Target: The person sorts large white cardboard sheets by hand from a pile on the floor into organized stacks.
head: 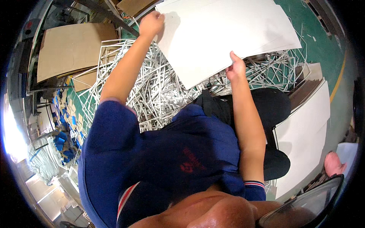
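Note:
A stack of large white sheets [228, 31], apparently paperboard, spans the top centre of the head view. My left hand [152, 24] has its curled fingers closed at the stack's left corner; the fingertips are partly hidden. At the near edge, my right hand [236, 67] grips the sheets, thumb on top and fingers underneath. Below the sheets lies a big tangled heap of thin white offcut strips [159, 91], spread in front of my body and on both sides of my right forearm.
Brown cardboard sheets [74, 48] lie at the upper left, near a dark metal frame [122, 24]. Another stack of white sheets [305, 136] is to the right, beside my black-clad legs. Blue and tan scraps [64, 122] litter the left floor. Part of another person [333, 164] shows at the far right.

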A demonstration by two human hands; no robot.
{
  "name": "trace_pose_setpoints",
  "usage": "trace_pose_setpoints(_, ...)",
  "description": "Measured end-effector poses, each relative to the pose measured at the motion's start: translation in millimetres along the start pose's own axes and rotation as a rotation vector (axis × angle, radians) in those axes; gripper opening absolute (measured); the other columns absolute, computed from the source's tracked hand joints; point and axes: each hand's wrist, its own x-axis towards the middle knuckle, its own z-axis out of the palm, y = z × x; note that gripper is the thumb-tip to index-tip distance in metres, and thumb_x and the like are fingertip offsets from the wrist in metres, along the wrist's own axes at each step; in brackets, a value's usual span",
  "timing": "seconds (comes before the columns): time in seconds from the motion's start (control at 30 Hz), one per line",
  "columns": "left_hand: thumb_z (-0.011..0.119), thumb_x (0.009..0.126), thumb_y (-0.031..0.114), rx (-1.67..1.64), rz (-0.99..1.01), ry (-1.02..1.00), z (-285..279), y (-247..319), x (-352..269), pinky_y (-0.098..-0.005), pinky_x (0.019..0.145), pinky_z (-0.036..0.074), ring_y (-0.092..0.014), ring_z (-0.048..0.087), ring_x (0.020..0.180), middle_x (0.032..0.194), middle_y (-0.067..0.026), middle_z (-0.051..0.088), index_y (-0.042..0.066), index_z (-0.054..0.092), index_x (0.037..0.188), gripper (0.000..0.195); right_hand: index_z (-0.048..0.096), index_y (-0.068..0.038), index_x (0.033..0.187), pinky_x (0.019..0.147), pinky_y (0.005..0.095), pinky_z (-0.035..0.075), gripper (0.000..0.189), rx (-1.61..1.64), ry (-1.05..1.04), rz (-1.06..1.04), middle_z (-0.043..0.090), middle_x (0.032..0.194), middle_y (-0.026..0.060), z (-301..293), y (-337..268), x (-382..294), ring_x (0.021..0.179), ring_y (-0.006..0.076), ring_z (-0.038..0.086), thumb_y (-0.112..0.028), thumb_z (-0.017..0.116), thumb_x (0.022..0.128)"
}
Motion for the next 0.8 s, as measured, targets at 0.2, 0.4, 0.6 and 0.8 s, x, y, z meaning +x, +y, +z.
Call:
trace_pose_setpoints(0.2, 0.045, 0.083, 0.051, 0.363, -0.020, -0.346, 14.5, 40.5, 1.2, -0.0430, 0.077, 0.047, -0.036, 0.061, 0.088, 0.087, -0.0226, 0.064, -0.002, 0.063, 0.092, 0.057, 0.053, 0.000, 0.102, 0.083, 0.0420, 0.046, 0.028, 0.124, -0.004, 0.016, 0.058, 0.101, 0.0141, -28.6, -12.4, -12.7, 0.093, 0.0296, 0.057, -0.015, 0.056, 0.079)
trace_pose_setpoints(0.4, 0.047, 0.079, 0.060, 0.210, 0.054, -0.631, -0.8, 52.7, -45.9, -0.0382, 0.069, 0.049, -0.033, 0.063, 0.073, 0.074, -0.0212, 0.063, -0.002, 0.067, 0.078, 0.065, 0.050, 0.001, 0.109, 0.092, 0.0478, 0.040, 0.038, 0.122, 0.052, -0.017, 0.056, 0.108, 0.0179, -53.0, -19.4, -19.9, 0.103, 0.0345, 0.052, -0.020, 0.051, 0.077)
trace_pose_setpoints(0.6, 0.052, 0.071, 0.069, 0.275, 0.187, -0.869, -2.6, 44.2, -21.4, -0.0354, 0.055, 0.046, -0.025, 0.058, 0.050, 0.053, -0.0148, 0.057, -0.002, 0.064, 0.059, 0.073, 0.047, 0.005, 0.116, 0.087, 0.0470, 0.046, 0.040, 0.227, -0.179, 0.066, 0.055, 0.110, 0.0211, -53.6, -22.5, -16.8, 0.097, 0.0353, 0.057, -0.007, 0.057, 0.079)
trace_pose_setpoints(0.8, 0.055, 0.079, 0.055, 0.127, 0.120, -0.544, -12.3, 71.8, 10.9, -0.0354, 0.070, 0.047, -0.023, 0.062, 0.072, 0.072, -0.0119, 0.065, -0.001, 0.065, 0.084, 0.057, 0.048, 0.011, 0.111, 0.084, 0.0434, 0.049, 0.040, 0.097, -0.187, -0.155, 0.057, 0.106, 0.0207, -26.4, -30.9, -47.6, 0.094, 0.0333, 0.058, 0.003, 0.059, 0.073)
